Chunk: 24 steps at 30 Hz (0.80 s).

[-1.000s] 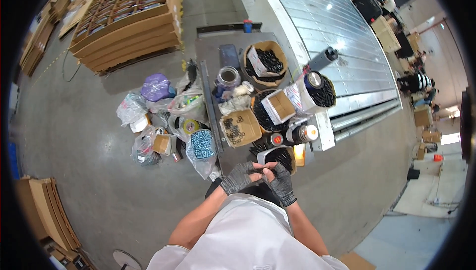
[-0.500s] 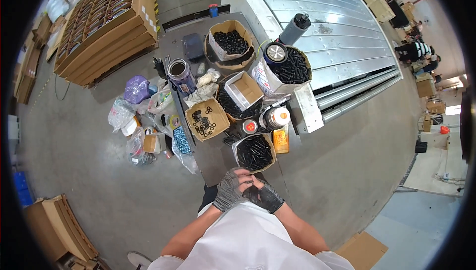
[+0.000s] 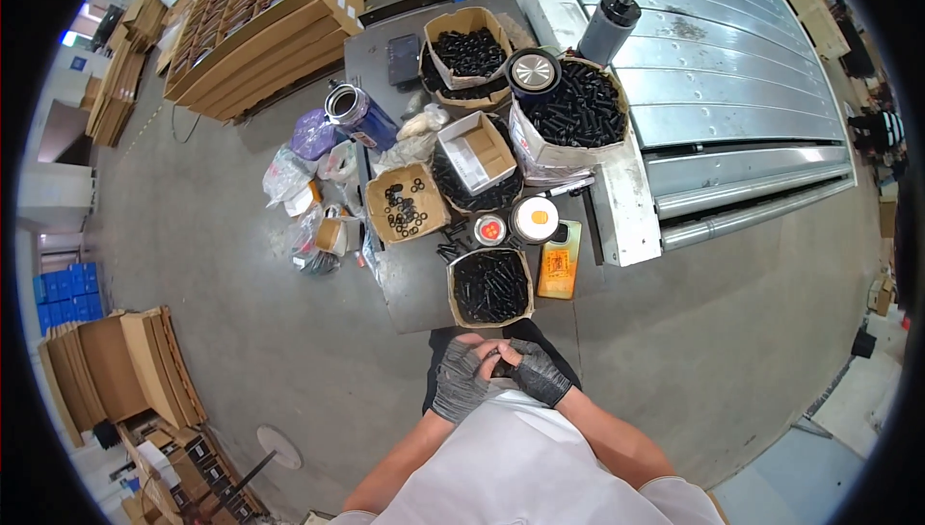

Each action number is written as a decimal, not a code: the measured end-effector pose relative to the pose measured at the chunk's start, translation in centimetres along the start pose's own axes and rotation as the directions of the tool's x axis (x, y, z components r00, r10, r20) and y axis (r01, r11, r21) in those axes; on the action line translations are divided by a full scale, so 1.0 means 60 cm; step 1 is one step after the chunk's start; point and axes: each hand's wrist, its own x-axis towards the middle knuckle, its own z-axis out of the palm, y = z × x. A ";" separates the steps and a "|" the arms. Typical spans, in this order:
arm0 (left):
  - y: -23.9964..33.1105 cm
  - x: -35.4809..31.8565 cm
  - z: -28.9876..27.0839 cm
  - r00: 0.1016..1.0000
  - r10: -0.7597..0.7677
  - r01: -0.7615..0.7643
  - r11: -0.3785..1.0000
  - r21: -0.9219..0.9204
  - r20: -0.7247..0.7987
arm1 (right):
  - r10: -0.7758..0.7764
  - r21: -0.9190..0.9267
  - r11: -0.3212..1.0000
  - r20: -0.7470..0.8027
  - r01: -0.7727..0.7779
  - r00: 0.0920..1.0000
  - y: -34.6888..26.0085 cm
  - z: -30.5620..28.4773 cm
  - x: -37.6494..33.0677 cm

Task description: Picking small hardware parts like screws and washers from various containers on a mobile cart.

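The left hand (image 3: 461, 377) and right hand (image 3: 540, 374) meet, fingers curled; whether they pinch anything, I cannot tell. Just beyond them, black parts (image 3: 492, 286) fill a box (image 3: 529, 284); farther left, a carton (image 3: 436, 205) holds rings.

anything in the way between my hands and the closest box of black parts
Nothing visible stands between the left hand or right hand and the box except its own near rim. The orange phone lies to its right, off that path.
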 end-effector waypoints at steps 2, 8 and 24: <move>0.008 0.000 0.003 1.000 0.019 -0.018 0.999 -0.031 0.021 | -0.044 -0.233 0.972 -0.054 0.030 0.998 0.003 -0.006 -0.001; 0.004 0.018 -0.005 0.996 0.020 -0.012 0.996 -0.086 0.083 | 0.079 -0.094 0.992 -0.095 -0.088 0.992 0.041 -0.050 0.015; -0.128 0.158 0.053 0.982 0.105 -0.159 0.906 0.393 0.156 | 0.116 0.155 0.985 -0.233 -0.081 0.965 0.026 -0.070 -0.021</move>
